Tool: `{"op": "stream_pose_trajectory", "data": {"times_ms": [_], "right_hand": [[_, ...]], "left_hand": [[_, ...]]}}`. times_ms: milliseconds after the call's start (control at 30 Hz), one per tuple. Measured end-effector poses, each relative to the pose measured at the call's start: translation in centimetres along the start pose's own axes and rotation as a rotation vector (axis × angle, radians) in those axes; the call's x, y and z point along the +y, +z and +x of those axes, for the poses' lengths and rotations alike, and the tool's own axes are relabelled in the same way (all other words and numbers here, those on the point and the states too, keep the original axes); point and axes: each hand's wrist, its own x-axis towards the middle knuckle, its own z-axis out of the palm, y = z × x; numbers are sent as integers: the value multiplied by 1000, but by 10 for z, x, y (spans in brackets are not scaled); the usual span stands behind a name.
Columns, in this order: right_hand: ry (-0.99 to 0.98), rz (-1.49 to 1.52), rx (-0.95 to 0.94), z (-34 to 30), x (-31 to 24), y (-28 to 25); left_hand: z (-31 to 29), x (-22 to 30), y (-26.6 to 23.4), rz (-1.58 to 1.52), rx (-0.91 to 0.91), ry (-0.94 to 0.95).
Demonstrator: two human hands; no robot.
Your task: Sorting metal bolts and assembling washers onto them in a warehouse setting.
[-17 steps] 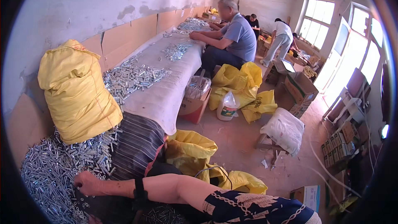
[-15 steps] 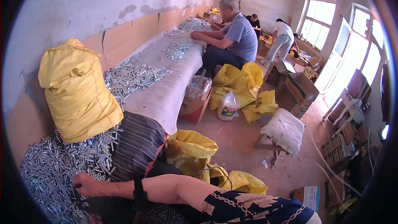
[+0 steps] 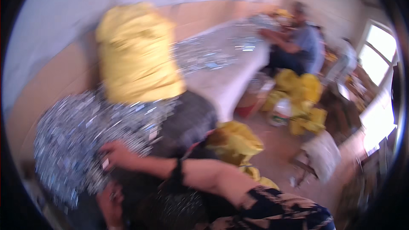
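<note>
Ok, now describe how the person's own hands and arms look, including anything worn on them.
Both the right hand and the left hand look ungloved. A dark band circles the right forearm, and higher on that arm is a short, dark blue sleeve with a pale pattern. Blur hides finer detail; no sleeve shows on the left.

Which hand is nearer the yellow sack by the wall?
Right. In the picture, the right hand is below the sack, by the metal pieces; the left hand is lower down, farther away.
</note>
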Motion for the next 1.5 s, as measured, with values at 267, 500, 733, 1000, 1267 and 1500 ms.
{"op": "stream_pose_trajectory", "data": {"times_ms": [267,500,733,1000,1267,1500], "right_hand": [[425,486,-29,-6,-44,-25],[422,443,-100,-3,-43,-10],[309,235,-39,-10,-36,-15],[289,245,-2,-3,-30,7],[257,388,71,-5,-20,-4],[-292,-34,160,0,-2,-6]], "left_hand": [[3,10,13,-24,-193,44],[0,12,5,-70,-178,36],[7,7,12,-7,-213,31],[13,-3,-4,41,-98,140],[9,-3,3,272,-269,189],[13,-2,3,473,-279,283]]}}
